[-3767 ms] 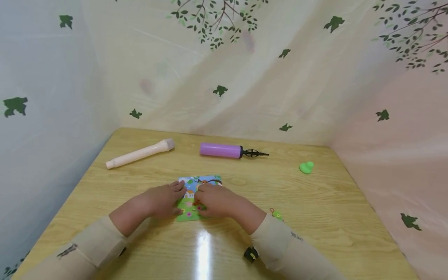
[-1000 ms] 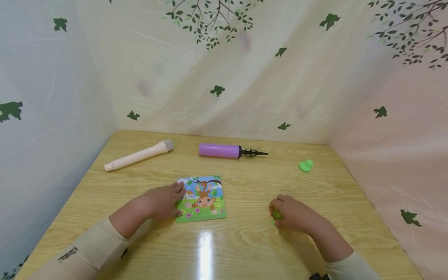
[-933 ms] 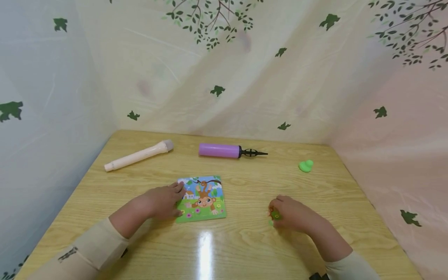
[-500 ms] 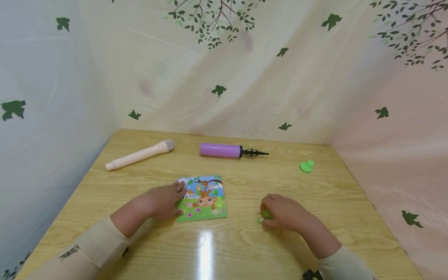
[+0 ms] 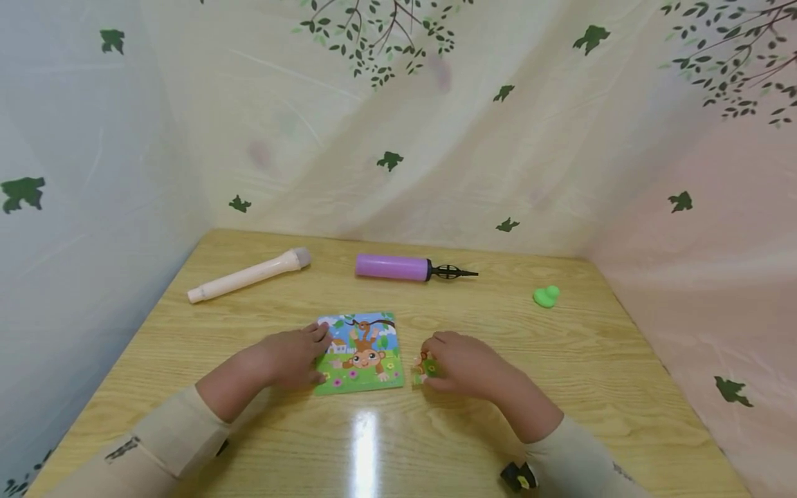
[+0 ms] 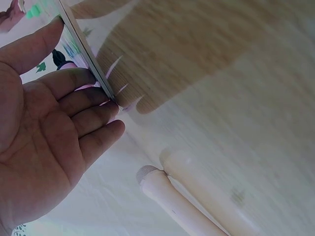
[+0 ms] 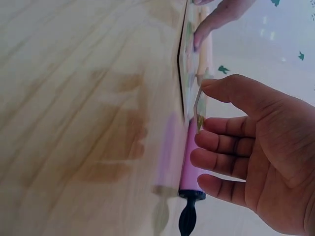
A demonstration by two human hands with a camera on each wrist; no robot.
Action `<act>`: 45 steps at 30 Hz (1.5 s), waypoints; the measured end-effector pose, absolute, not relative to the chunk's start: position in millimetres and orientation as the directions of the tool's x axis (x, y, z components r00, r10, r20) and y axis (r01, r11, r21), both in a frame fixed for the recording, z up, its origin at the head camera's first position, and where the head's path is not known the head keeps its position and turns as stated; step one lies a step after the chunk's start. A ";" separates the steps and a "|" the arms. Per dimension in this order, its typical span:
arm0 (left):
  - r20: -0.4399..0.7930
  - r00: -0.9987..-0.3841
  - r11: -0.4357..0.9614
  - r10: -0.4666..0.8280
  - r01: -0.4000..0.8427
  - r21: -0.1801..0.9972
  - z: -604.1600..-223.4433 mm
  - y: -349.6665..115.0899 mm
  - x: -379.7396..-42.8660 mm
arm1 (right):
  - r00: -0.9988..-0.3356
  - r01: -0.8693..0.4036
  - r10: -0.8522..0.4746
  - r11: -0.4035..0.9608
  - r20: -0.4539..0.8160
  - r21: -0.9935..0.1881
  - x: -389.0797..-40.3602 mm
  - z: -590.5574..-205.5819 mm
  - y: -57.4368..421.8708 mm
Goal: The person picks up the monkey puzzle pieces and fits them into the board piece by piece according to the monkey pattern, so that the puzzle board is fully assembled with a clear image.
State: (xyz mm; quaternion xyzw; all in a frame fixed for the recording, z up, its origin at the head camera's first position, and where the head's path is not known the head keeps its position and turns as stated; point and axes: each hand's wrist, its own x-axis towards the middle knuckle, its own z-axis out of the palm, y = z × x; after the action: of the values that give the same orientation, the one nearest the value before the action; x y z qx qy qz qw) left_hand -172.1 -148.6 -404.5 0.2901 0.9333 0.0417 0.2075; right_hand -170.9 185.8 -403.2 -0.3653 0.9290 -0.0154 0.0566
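A square picture board with a monkey hanging from a branch lies flat on the table. My left hand rests on its left edge, fingers and thumb extended; in the left wrist view the fingertips touch the board's edge. Just right of the board, my right hand pinches a small flat puzzle piece with green and brown print, partly hidden by the fingers. In the right wrist view the thin piece stands between thumb and fingers, a short gap from the board.
A pale pink microphone lies at the back left of the wooden table. A purple balloon pump with a black nozzle lies behind the board. A green toy duck sits at the back right. Printed cloth hangs behind.
My right hand has left the board, gripped the puzzle piece lying to the right, and carried it leftward to near the board's right edge. The left hand has stayed on the board.
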 end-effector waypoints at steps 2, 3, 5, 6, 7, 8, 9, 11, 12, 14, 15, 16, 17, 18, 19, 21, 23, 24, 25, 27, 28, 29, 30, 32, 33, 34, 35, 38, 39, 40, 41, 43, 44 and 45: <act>-0.362 -0.747 0.829 0.558 0.523 0.200 -405.0 -148.9 -172.1 | -0.713 -0.693 -0.697 0.717 -0.083 -0.069 -172.5 -401.3 176.9; -0.361 -0.747 0.829 0.558 0.522 0.201 -405.4 -149.1 -172.1 | -0.709 -0.697 -0.700 0.714 -0.085 -0.069 -173.2 -400.3 172.5; -0.360 -0.748 0.829 0.558 0.521 0.202 -405.9 -149.3 -172.1 | -0.702 -0.704 -0.706 0.708 -0.090 -0.063 -174.9 -399.3 163.8; -0.360 -0.749 0.830 0.557 0.520 0.201 -406.0 -149.4 -172.1 | -0.700 -0.705 -0.707 0.707 -0.100 -0.060 -175.9 -399.0 159.3; -0.359 -0.749 0.830 0.557 0.521 0.200 -406.2 -149.6 -172.1 | -0.699 -0.706 -0.707 0.707 -0.111 -0.054 -177.0 -399.2 155.0; -0.359 -0.749 0.830 0.557 0.522 0.197 -406.5 -149.6 -172.2 | -0.696 -0.708 -0.708 0.704 -0.120 -0.050 -177.9 -399.5 150.9; -0.359 -0.749 0.830 0.557 0.523 0.196 -406.5 -149.6 -172.2 | -0.693 -0.710 -0.709 0.703 -0.131 -0.043 -178.8 -400.2 147.0; -0.359 -0.749 0.829 0.557 0.524 0.196 -406.1 -149.5 -172.0 | -0.688 -0.715 -0.711 0.698 -0.148 -0.031 -180.5 -401.3 139.6; -0.359 -0.749 0.829 0.557 0.522 0.200 -405.6 -149.4 -171.9 | -0.686 -0.716 -0.710 0.698 -0.157 -0.029 -181.0 -401.6 136.3; -0.359 -0.748 0.829 0.558 0.519 0.207 -404.5 -149.0 -171.5 | -0.684 -0.717 -0.710 0.696 -0.169 -0.023 -182.1 -402.8 130.5; -0.360 -0.748 0.829 0.558 0.517 0.211 -403.7 -148.7 -171.2 | -0.684 -0.717 -0.708 0.697 -0.176 -0.021 -182.5 -403.6 128.1; -0.361 -0.747 0.830 0.558 0.516 0.213 -403.0 -148.5 -170.9 | -0.684 -0.716 -0.707 0.698 -0.181 -0.019 -183.0 -404.7 125.8; -0.362 -0.747 0.830 0.557 0.515 0.215 -402.5 -148.3 -170.7 | -0.684 -0.714 -0.704 0.699 -0.188 -0.020 -183.5 -405.6 123.7; -0.363 -0.747 0.830 0.557 0.513 0.217 -402.0 -148.2 -170.4 | -0.687 -0.711 -0.700 0.703 -0.195 -0.019 -183.9 -407.1 122.1; -0.364 -0.747 0.830 0.557 0.513 0.218 -401.5 -148.2 -170.1 | -0.689 -0.708 -0.697 0.706 -0.201 -0.018 -184.7 -408.8 120.5; -0.366 -0.747 0.832 0.555 0.509 0.221 -400.6 -148.0 -169.6 | -0.693 -0.701 -0.689 0.713 -0.212 -0.026 -185.8 -411.2 118.2; -0.367 -0.749 0.834 0.552 0.504 0.225 -399.9 -148.0 -169.1 | -0.693 -0.699 -0.688 0.715 -0.216 -0.035 -186.8 -412.9 116.4; -0.366 -0.750 0.835 0.551 0.502 0.227 -399.6 -148.1 -168.9 | -0.692 -0.698 -0.689 0.715 -0.217 -0.040 -187.2 -413.5 115.8; -0.366 -0.751 0.835 0.550 0.501 0.227 -399.3 -148.0 -168.7 | -0.691 -0.698 -0.689 0.714 -0.218 -0.046 -187.5 -413.7 115.3; -0.365 -0.752 0.836 0.549 0.500 0.227 -398.7 -147.9 -168.4 | -0.687 -0.699 -0.692 0.713 -0.220 -0.056 -187.6 -413.7 114.5; -0.365 -0.752 0.836 0.549 0.500 0.228 -398.5 -147.9 -168.3 | -0.686 -0.699 -0.693 0.712 -0.222 -0.062 -187.5 -413.4 114.2; -0.366 -0.751 0.835 0.549 0.501 0.226 -398.4 -147.8 -168.3 | -0.687 -0.697 -0.691 0.714 -0.226 -0.067 -187.4 -413.1 114.0; -0.366 -0.750 0.835 0.550 0.502 0.226 -398.3 -147.6 -168.2 | -0.688 -0.693 -0.688 0.718 -0.230 -0.073 -187.4 -412.8 114.0; -0.367 -0.749 0.834 0.551 0.504 0.224 -398.1 -147.3 -168.1 | -0.695 -0.682 -0.678 0.727 -0.239 -0.080 -187.0 -412.3 114.1; -0.368 -0.749 0.834 0.551 0.504 0.224 -397.9 -147.1 -168.1 | -0.697 -0.678 -0.675 0.730 -0.244 -0.082 -186.9 -411.9 114.2; -0.369 -0.749 0.835 0.551 0.503 0.224 -398.0 -147.0 -168.1 | -0.700 -0.673 -0.670 0.734 -0.248 -0.085 -186.8 -411.5 114.1; -0.369 -0.749 0.835 0.550 0.502 0.224 -397.9 -146.8 -168.1 | -0.702 -0.670 -0.666 0.738 -0.252 -0.087 -186.6 -411.1 114.1; -0.370 -0.750 0.836 0.548 0.499 0.226 -398.1 -146.8 -168.2 | -0.704 -0.664 -0.659 0.743 -0.264 -0.084 -186.3 -410.0 113.0; -0.370 -0.751 0.837 0.548 0.499 0.226 -398.2 -146.8 -168.2 | -0.704 -0.664 -0.658 0.743 -0.267 -0.082 -186.3 -409.4 112.4; -0.368 -0.751 0.836 0.548 0.499 0.226 -398.3 -147.0 -168.2 | -0.704 -0.662 -0.656 0.745 -0.270 -0.082 -186.4 -408.9 111.6; -0.367 -0.751 0.836 0.549 0.500 0.227 -398.3 -147.1 -168.2 | -0.704 -0.662 -0.655 0.745 -0.274 -0.081 -186.7 -408.5 110.8; -0.364 -0.751 0.835 0.551 0.501 0.229 -398.4 -147.3 -168.2 | -0.704 -0.660 -0.652 0.747 -0.281 -0.078 -187.4 -407.6 109.0; -0.363 -0.751 0.834 0.552 0.502 0.230 -398.4 -147.4 -168.3 | -0.704 -0.659 -0.650 0.748 -0.285 -0.077 -187.7 -407.1 108.1; -0.362 -0.751 0.834 0.552 0.502 0.230 -398.5 -147.5 -168.3 | -0.704 -0.659 -0.649 0.748 -0.289 -0.074 -188.1 -406.8 107.4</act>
State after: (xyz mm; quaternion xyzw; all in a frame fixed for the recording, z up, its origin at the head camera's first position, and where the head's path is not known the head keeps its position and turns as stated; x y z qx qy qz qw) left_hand -168.3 -147.5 -398.5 0.2824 0.9339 0.0590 0.2115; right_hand -188.1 107.4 -406.8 -0.3542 0.9229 0.0176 0.1497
